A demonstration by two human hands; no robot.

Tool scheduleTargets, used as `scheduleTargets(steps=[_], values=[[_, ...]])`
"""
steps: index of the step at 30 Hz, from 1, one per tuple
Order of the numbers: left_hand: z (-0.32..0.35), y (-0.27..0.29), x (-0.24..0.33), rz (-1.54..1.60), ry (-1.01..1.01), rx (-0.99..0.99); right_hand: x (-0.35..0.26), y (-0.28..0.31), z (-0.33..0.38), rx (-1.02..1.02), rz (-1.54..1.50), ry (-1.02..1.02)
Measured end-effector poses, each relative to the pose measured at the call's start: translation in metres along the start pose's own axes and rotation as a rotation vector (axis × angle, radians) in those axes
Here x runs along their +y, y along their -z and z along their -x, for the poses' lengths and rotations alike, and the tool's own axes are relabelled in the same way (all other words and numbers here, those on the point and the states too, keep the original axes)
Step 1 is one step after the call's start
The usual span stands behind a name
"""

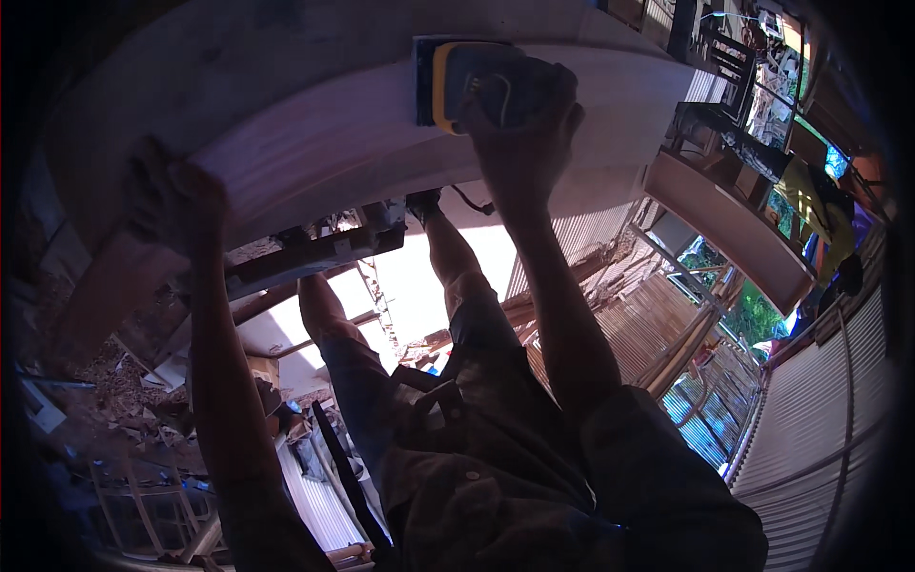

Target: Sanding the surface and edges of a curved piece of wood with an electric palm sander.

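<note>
A long, pale wooden board [324,124] with a curved look spans the top of the view. On its surface sits a power sander [441,88] with a dark body and a yellow band. My right hand [526,119] is wrapped round the sander's body from above. Farther left, my left hand [181,195] is at the board's near edge, its fingers curled over it; shadow hides the fingertips. My two forearms reach up from below.
Under the board is a dark support beam [305,262], close to my legs. At right stand a shallow wooden tray-like piece [729,229] and another person in a yellow-green top [815,205]. Wood scraps [133,391] litter the left ground. Corrugated sheeting [820,400] lies lower right.
</note>
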State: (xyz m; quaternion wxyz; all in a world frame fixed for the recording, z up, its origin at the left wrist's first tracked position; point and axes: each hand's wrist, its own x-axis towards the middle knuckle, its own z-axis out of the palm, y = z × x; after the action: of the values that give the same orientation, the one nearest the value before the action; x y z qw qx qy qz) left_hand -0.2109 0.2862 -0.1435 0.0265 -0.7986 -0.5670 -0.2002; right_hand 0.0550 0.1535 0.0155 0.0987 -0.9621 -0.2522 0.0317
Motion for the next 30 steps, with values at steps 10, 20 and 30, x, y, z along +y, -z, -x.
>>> scheduleTargets(steps=[10,20,30], values=[[0.011,-0.009,-0.026,0.087,-0.018,0.06,-0.006,-0.01,0.051,-0.033,0.036,0.43],[0.017,0.009,-0.086,0.238,-0.108,0.163,-0.041,-0.019,0.105,-0.216,0.076,0.586],[0.083,-0.014,-0.223,-0.877,0.089,-0.139,-0.018,-0.007,0.062,-0.319,0.176,1.165]])
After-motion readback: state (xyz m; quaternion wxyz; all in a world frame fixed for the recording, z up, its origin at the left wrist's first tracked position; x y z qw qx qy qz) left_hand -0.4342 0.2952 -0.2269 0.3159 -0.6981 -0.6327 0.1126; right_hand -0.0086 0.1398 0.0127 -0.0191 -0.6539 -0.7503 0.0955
